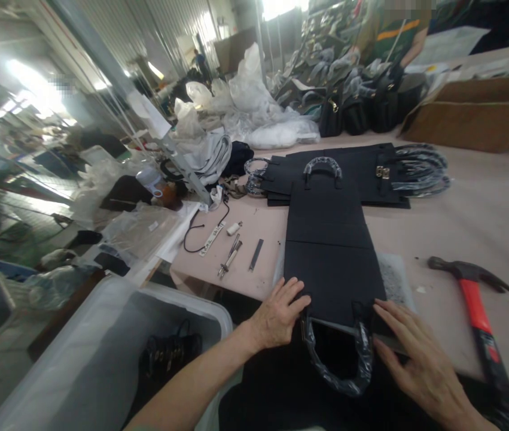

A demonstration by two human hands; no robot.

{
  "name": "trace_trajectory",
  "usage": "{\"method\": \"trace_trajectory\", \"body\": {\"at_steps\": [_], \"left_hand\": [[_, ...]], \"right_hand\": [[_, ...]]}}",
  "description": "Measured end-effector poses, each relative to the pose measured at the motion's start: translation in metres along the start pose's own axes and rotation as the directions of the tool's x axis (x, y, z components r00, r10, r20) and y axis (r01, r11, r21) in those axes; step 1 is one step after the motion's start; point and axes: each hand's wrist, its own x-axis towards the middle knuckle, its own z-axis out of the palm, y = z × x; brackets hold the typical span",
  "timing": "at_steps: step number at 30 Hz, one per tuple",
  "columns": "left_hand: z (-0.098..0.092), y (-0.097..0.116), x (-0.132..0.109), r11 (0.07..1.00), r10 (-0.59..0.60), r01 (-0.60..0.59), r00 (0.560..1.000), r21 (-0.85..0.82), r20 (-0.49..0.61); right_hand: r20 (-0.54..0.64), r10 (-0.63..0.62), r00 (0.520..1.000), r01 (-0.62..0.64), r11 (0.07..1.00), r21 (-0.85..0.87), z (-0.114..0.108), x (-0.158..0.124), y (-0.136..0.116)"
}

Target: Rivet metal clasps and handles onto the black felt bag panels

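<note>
A flat black bag panel [332,251] lies lengthwise in front of me, with a plastic-wrapped handle [362,359] at its near end and another handle [323,161] at its far end. The near handle hangs over the table's front edge. On the panel's near left edge rest the spread fingers of my left hand [279,314]. My right hand [420,359] touches the near right edge, fingers stretched and thumb apart below them. Beneath the panel, a pale sheet [395,278] shows on the right. More black bag panels [375,173] lie stacked behind, with wrapped handles.
A red-and-black claw hammer [474,299] lies at right. Left of the panel are a metal strip [256,255], slim metal tools [231,257] and a corded white tag [212,239]. A white bin [209,308] holds black items. A cardboard box [474,114] and a person [398,36] are beyond.
</note>
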Motion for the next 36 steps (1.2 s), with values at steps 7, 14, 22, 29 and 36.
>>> {"method": "trace_trajectory", "body": {"at_steps": [7,14,22,29,36], "left_hand": [[-0.029,-0.039,0.012,0.893,-0.445,0.445,0.853,-0.068,-0.273],[-0.061,-0.104,0.051,0.527,-0.850,0.816,0.511,0.238,0.133],[-0.067,-0.120,0.062,0.417,-0.879,0.907,0.387,0.056,0.278],[-0.069,-0.099,0.042,0.077,-0.727,0.714,0.518,-0.696,0.451],[-0.038,-0.025,0.055,-0.052,-0.631,0.367,0.709,-0.929,0.316]], "right_hand": [[0.088,0.042,0.995,-0.045,0.998,0.033,-0.003,0.004,0.003],[0.123,0.107,0.987,-0.118,0.989,0.085,-0.006,0.004,-0.007],[0.108,0.112,0.988,-0.124,0.986,0.114,-0.006,0.002,-0.009],[0.120,0.123,0.985,-0.137,0.983,0.119,-0.007,0.006,-0.009],[0.125,0.136,0.983,-0.151,0.981,0.121,-0.008,0.007,-0.011]]}}
